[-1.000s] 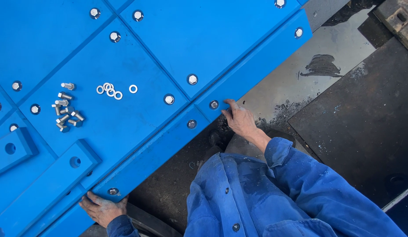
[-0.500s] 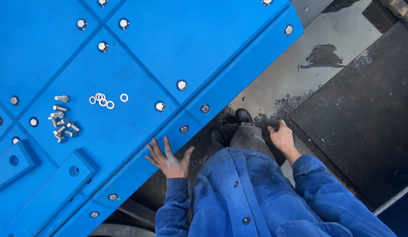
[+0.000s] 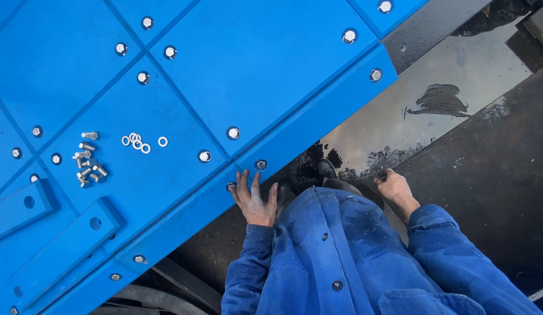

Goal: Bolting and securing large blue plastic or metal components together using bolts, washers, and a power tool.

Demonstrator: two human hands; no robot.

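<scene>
The left hand [image 3: 255, 201] lies flat with fingers spread, gripping nothing; its fingertips rest on the lower edge strip [image 3: 318, 119] of the blue panel assembly, over a bolt head [image 3: 231, 186] and just below another bolt head [image 3: 260, 164]. The right hand [image 3: 394, 188] is curled loosely against the wet dark steel floor [image 3: 458, 64], beside the person's dark boot [image 3: 326, 169]; whether it holds anything cannot be told. Both arms wear blue coverall sleeves [image 3: 441, 245].

Above the left hand, the blue panels [image 3: 254, 64] are fastened with bolts at their corners and seams. Well to the left, loose on one panel, lie a cluster of silver bolts [image 3: 87, 160] and a small group of washers [image 3: 140, 142]. Two separate blue bars with holes [image 3: 61, 248] sit at lower left.
</scene>
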